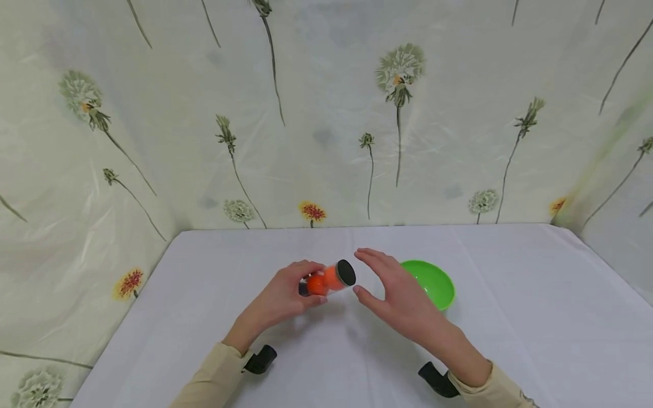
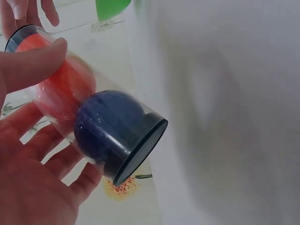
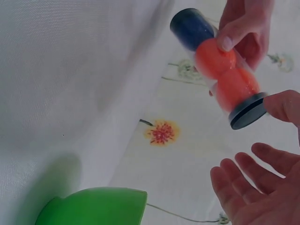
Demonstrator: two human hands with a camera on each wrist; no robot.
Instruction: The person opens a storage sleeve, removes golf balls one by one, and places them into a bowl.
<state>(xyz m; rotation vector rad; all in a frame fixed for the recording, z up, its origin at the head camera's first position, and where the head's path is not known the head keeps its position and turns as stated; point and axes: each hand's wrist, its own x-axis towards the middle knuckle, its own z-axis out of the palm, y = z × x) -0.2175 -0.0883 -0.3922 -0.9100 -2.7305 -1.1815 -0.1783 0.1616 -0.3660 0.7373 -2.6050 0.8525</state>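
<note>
My left hand (image 1: 282, 292) grips a clear plastic tube (image 2: 105, 161) with dark end caps, holding it tilted above the table. Inside are a dark blue ball (image 2: 105, 124) and two orange balls (image 3: 216, 58). The cap (image 1: 346, 272) at the orange end points toward my right hand (image 1: 405, 297). That hand holds nothing; its fingers are spread and its thumb apart, close to this cap. Behind the right hand a green bowl (image 1: 436, 283) sits on the table, partly covered by the hand in the head view.
A white cloth covers the table (image 1: 163, 317). Around its far and side edges hangs a pale curtain (image 1: 326, 113) printed with dandelions. Black wrist mounts (image 1: 261, 359) stick out near both cuffs.
</note>
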